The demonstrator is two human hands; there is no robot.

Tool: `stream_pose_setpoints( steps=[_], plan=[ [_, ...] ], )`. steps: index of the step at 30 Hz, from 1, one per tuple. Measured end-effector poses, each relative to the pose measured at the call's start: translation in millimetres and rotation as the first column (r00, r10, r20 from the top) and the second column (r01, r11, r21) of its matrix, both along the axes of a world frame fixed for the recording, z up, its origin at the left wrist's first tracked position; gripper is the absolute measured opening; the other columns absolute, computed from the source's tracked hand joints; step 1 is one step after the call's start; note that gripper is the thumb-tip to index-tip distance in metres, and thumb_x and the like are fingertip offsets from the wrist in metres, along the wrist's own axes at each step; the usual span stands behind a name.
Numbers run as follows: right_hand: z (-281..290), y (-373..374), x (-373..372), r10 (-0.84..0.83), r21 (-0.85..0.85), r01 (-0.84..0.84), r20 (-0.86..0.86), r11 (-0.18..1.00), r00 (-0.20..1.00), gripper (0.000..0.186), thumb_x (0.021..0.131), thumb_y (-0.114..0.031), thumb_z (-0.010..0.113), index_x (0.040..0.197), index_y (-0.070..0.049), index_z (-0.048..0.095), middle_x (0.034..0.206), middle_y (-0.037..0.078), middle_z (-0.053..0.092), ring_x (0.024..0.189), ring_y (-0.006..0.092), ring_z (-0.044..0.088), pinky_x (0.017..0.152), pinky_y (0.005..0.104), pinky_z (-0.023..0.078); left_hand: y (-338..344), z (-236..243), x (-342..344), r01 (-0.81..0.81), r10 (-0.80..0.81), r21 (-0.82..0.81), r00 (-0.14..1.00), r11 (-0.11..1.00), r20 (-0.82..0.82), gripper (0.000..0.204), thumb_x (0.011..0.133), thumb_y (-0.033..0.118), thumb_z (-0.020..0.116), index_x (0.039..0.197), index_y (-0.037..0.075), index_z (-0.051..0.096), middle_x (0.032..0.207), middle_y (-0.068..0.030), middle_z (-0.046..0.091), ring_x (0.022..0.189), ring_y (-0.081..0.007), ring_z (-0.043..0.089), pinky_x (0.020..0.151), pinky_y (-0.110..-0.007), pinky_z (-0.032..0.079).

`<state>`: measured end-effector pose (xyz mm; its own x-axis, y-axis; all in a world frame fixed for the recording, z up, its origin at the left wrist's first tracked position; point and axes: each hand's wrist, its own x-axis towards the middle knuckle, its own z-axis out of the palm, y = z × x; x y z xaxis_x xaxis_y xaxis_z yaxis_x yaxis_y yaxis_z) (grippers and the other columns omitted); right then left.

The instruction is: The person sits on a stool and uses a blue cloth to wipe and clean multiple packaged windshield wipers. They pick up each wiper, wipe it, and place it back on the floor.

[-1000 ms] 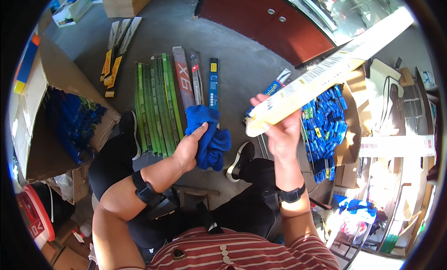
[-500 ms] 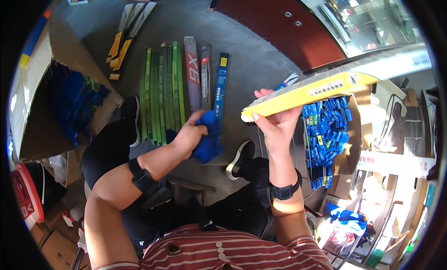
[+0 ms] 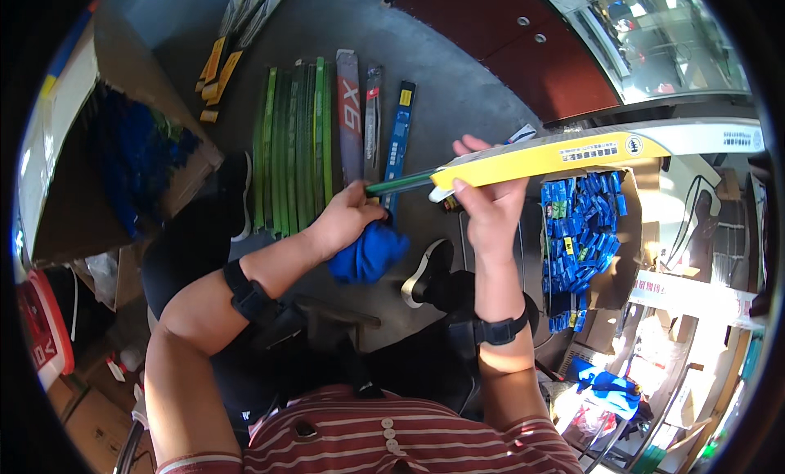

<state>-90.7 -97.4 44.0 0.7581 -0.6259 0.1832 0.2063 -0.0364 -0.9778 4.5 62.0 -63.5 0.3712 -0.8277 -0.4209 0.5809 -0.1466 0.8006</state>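
A long, flat yellow-and-white box (image 3: 564, 157) slants up to the right in my right hand (image 3: 496, 224), whose thumb and fingers are closed about its lower part. From the box's left end sticks a slim green strip (image 3: 404, 182). My left hand (image 3: 347, 220) pinches the tip of that strip and also has a bunched blue cloth (image 3: 370, 255) tucked in its grip. Beyond my left hand lies a row of long green packs (image 3: 288, 151) on the floor. Beside them are a grey-and-red pack (image 3: 348, 106), a thin dark packet (image 3: 372, 118) and a blue pack (image 3: 400, 134).
At left stands an open cardboard box (image 3: 192, 188) with blue and green packages inside. Another carton (image 3: 625, 261) at right holds many small blue packets. Several yellow-and-grey sleeves (image 3: 233, 61) lie farther off. A dark red cabinet (image 3: 507, 57) and a glass showcase (image 3: 654, 40) stand at the back.
My left hand, with the cloth, has moved a little right and taken the green strip's tip. The strip now shows outside the yellow-and-white box, which is tilted less steeply.
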Motion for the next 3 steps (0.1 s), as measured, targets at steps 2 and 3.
stream_pose_setpoints(
  steps=[2,3],
  plan=[
    [-12.3,-15.1,-10.7,0.009,0.014,-0.009,-0.047,1.000,0.999,0.060,0.071,0.007,0.068,0.119,-0.005,0.033,0.122,0.021,0.048,0.113,0.0316,0.053,0.094,0.0407,0.047,0.8,8.8,-2.3,-0.063,0.064,-0.095,0.998,0.993,0.010,0.032,0.084,0.005,0.057,0.114,0.001,0.046,0.097,-0.0128,0.063,0.094,-0.0203,0.059,0.085,-0.030,0.045],
    [-15.6,-15.4,-11.8,0.026,0.065,-0.021,-0.081,0.998,0.996,0.065,0.071,0.005,0.069,0.123,-0.005,0.032,0.122,0.022,0.048,0.116,0.0343,0.051,0.095,0.0426,0.046,2.8,10.2,6.6,0.004,-0.008,-0.079,0.998,0.997,-0.061,0.034,0.086,0.007,0.057,0.118,0.002,0.046,0.102,-0.0125,0.062,0.098,-0.0213,0.057,0.089,-0.030,0.043]
  ],
)
